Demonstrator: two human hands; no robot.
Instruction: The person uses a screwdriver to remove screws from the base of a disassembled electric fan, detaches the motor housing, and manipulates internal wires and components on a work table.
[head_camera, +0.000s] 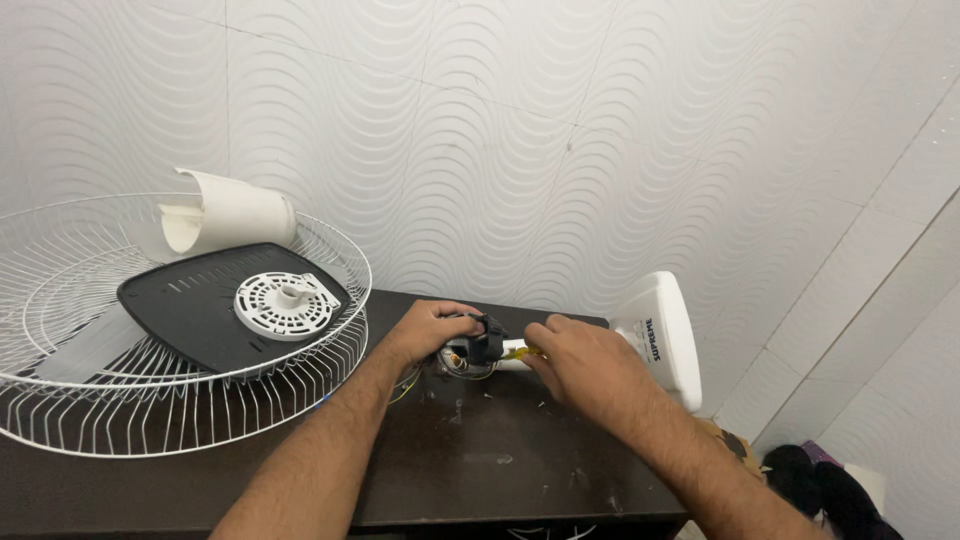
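From the head view, the left hand (428, 328) is curling around a small motor part (470, 352) with a black block and loose wires, fingers closed on it, at the middle of the dark table (480, 460). The right hand (585, 365) is pinching the white shaft (512, 349) that is running to the white fan base (665, 335) — fingers closed on it. The thin wires could be tearing if the hands are twisting apart, and the base is overhanging the table edge, so it might tip. At left, white wire fan guards (120, 400) are holding a matte black plate (190, 310), a ribbed white disc (287, 305) and a smooth white housing (230, 212) — the wall is wavy-textured tile
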